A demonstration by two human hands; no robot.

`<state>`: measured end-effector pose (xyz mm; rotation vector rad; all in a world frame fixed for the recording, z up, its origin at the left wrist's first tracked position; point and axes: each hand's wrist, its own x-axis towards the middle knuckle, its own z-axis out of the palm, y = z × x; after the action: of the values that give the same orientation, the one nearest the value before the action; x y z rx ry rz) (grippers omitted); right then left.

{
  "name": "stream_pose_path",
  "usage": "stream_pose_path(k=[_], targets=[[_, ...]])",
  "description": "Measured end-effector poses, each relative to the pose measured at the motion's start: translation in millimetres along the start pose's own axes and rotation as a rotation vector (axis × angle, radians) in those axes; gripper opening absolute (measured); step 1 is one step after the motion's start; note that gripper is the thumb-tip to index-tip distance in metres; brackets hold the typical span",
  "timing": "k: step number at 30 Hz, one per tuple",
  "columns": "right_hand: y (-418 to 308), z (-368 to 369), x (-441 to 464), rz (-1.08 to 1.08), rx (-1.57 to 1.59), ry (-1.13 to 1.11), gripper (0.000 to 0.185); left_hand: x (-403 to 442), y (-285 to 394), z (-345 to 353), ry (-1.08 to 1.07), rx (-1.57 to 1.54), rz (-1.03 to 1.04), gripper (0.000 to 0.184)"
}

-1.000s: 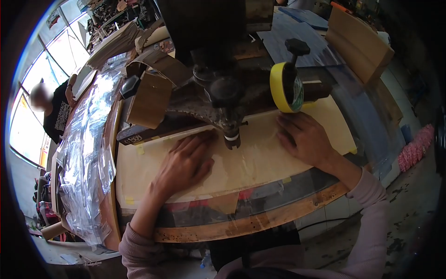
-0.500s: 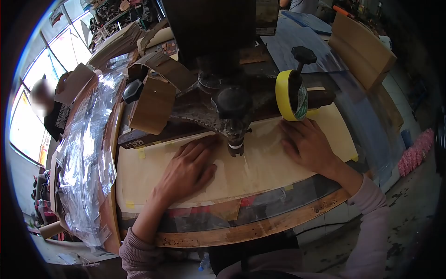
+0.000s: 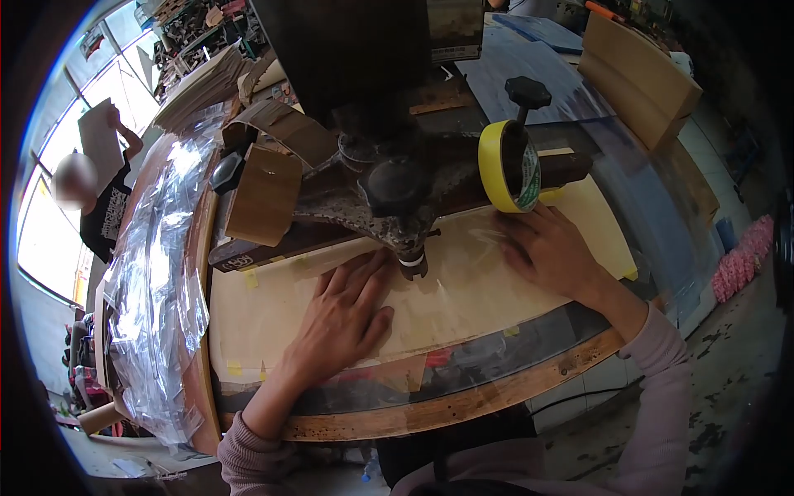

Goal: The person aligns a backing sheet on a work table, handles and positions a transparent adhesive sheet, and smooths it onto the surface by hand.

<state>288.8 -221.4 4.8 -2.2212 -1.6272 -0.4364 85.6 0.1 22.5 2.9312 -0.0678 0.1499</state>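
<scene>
Sheet [image 3: 467, 306]: pale and broad; lies flat on the dark tabletop [image 3: 488, 354], inward of the wooden near edge [image 3: 471, 405]; small yellow tabs show at its margins.
Left hand [image 3: 343, 318]: palm down on the sheet, left of the nozzle-like tip; fingers extended, thumb apart; open, gripping nothing visible.
Right hand [image 3: 550, 252]: palm down on the sheet, right of the tip; open, fingers slightly bent; fingertip contact is partly hidden.
Tip [image 3: 413, 266]: white-ringed, at the lower end of the dark cast machine head [image 3: 393, 194], above the sheet and between the hands; whether it touches cannot be told.
Tape roll [image 3: 496, 169]: yellow, around the stem below a black knob [image 3: 528, 93], just beside the right fingers; contact unclear.
Cardboard [image 3: 263, 198]: bent piece above the sheet's far left part.
Plastic film [image 3: 157, 306]: crumpled, along the left side of the tabletop.
Co-worker [image 3: 109, 213]: beyond the film, one raised hand at a flat panel [image 3: 99, 145].
Working position: both hands bear on the sheet, which appears steadied.
</scene>
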Motion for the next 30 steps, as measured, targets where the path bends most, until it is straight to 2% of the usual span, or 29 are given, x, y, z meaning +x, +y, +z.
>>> stream_pose_path(k=[10, 13, 16, 30], targets=[[3.3, -2.3, -0.2, -0.017, -0.017, -0.030, 0.027, -2.9, 9.9, 6.3, 0.032, -0.043, -0.006, 0.049], [2.5, -2.5, -0.8, -0.006, -0.031, -0.026, 0.027, -3.2, 11.0, 1.8, -0.025, 0.034, -0.024, 0.056], [0.3, -3.2, -1.1, 0.013, -0.065, -0.009, 0.027, -1.8, 11.6, 3.4, 0.044, -0.067, -0.030, 0.048], [3.1, 7.3, 1.4, 0.036, -0.248, 0.076, 0.029, 6.9, 2.2, 11.1, 0.044, 0.010, -0.047, 0.052]])
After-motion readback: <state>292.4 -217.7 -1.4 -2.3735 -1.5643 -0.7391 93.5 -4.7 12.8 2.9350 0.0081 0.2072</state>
